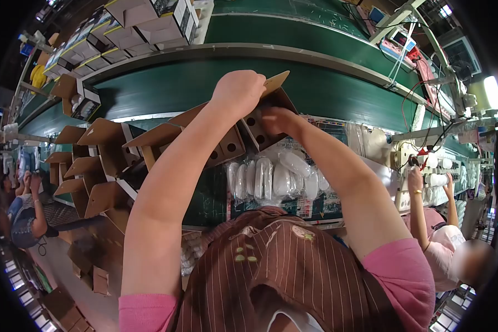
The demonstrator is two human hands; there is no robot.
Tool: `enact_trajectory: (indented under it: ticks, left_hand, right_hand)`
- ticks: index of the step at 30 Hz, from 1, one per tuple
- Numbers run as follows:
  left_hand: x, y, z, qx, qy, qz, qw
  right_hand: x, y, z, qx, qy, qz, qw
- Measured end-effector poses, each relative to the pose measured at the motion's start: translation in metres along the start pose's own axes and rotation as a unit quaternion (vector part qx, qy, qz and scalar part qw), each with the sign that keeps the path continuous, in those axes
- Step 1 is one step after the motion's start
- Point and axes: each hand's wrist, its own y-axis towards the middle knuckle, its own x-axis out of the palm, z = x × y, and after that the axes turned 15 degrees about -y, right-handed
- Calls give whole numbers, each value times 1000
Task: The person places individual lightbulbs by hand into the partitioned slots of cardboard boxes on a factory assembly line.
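Observation:
My left hand (239,91) is closed on the raised flap of a cardboard box (279,82), its fingertips hidden behind the knuckles. My right hand (280,120) reaches into that box beside a cardboard insert (255,130) with round holes. Shadow and the box wall hide most of its fingers, so I cannot see whether they grip anything. Just below lie several white rounded items in clear plastic bags (264,178). To the left of the box sits another insert with holes (232,146), partly behind my left forearm.
Several open cardboard boxes (102,134) stand to the left. A green conveyor belt (155,83) runs behind, with one open box (84,102) on it. Stacked printed boxes (149,27) occupy the far left. Co-workers' hands show at right (415,180) and left (35,182).

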Motion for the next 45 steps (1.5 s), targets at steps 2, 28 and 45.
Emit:
enact_trajectory:
  ticks: [2,28,45]
  left_hand:
    - [-2,-4,-1,-7,-12,-13,1000]
    - [15,1,19,28,-25,23,999]
    - [71,-135,67,-61,-543,-22,837]
  right_hand:
    - [-20,-6,4,-28,-32,-11,999]
    - [15,-188,-76,263,231,188,918]
    - [-20,-243,-76,89,734,189,646]
